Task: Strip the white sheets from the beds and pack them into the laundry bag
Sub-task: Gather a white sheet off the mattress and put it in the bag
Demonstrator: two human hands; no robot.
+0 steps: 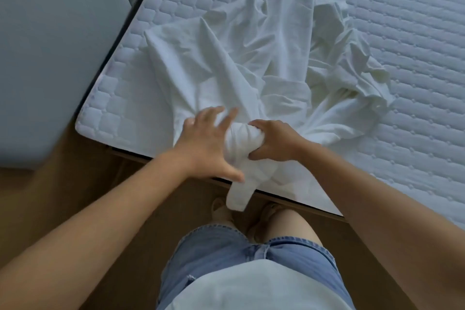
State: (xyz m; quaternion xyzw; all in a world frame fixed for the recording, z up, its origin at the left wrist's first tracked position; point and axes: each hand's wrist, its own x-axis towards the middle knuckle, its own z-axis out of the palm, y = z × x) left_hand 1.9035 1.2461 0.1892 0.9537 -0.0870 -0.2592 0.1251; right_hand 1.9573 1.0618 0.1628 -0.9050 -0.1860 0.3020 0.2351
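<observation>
A crumpled white sheet (pixel 254 58) lies loose across the quilted bare mattress (pixel 415 58), bunched toward the near corner. My right hand (pixel 274 141) grips a gathered, twisted bundle of that sheet at the mattress edge. A tail of the sheet (pixel 237 196) hangs down over the bed's edge toward the floor. My left hand (pixel 206 143) is beside the bundle with fingers spread and straight, blurred, its palm against the cloth. No laundry bag is in view.
A grey upholstered piece (pixel 50 58) stands to the left of the bed, close to the mattress corner. Brown wooden floor (pixel 75 196) runs between it and me. My legs and feet are against the bed's near edge.
</observation>
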